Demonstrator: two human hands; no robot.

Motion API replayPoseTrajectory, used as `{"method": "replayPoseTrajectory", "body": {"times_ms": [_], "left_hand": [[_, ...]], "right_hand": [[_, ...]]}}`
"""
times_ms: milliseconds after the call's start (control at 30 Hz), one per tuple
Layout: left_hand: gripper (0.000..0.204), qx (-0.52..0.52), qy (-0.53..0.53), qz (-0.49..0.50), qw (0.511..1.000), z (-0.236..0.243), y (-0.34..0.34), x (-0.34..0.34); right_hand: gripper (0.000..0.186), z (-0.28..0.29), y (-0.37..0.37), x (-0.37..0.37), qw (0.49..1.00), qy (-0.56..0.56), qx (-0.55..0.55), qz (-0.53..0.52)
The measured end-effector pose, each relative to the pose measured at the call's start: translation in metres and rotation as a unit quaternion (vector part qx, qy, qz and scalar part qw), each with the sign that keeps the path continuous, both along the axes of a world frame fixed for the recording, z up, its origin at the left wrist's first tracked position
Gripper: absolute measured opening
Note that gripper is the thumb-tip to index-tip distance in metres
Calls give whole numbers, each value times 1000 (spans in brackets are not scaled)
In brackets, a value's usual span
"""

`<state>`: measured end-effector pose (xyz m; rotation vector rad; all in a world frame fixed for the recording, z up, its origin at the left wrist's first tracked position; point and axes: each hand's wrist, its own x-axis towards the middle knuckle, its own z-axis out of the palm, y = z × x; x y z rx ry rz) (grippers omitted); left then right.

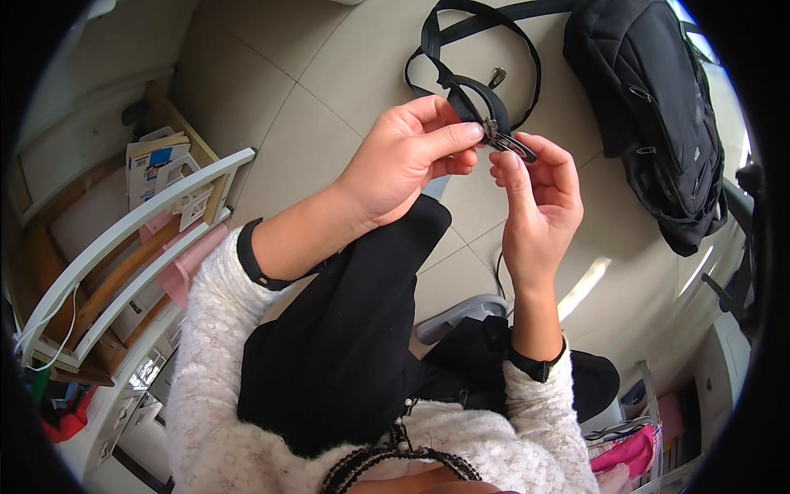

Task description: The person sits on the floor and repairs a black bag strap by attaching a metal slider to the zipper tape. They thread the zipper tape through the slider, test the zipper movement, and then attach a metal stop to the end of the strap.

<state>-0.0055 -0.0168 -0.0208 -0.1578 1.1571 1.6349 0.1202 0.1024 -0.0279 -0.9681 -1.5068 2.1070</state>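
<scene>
In front of my knees, both hands are held up on a black zipper that bends into a loop. My left hand pinches its tape between thumb and fingers, close beside a metal zipper slider. Thumb and forefinger of my right hand are closed on the zipper's end, just right of the slider. Another small metal pull shows just beyond the hands. Long black tape curls over the floor behind the zipper. Fingers partly cover the spot where the slider meets the tape.
A black backpack lies on the tiled floor at the far right. Left of me stands a white rail with books behind it. A grey slipper is by my legs. Pink clothes fill a rack at lower right.
</scene>
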Motion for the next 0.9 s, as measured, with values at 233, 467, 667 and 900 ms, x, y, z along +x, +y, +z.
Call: {"method": "replayPoseTrajectory", "body": {"times_ms": [233, 467, 667, 900], "left_hand": [[13, 0, 29, -58, 998, 4, 5, 3], [15, 23, 36, -60, 997, 15, 11, 2], [17, 51, -147, -58, 986, 13, 10, -3], [15, 68, -141, -70, 985, 5, 7, -1]], "right_hand": [[24, 15, 13, 4, 995, 6, 90, 46], [28, 41, 35, -5, 966, 5, 226, 123], [29, 49, 39, -3, 975, 5, 214, 62], [22, 32, 13, 1, 992, -66, 100, 48]]}}
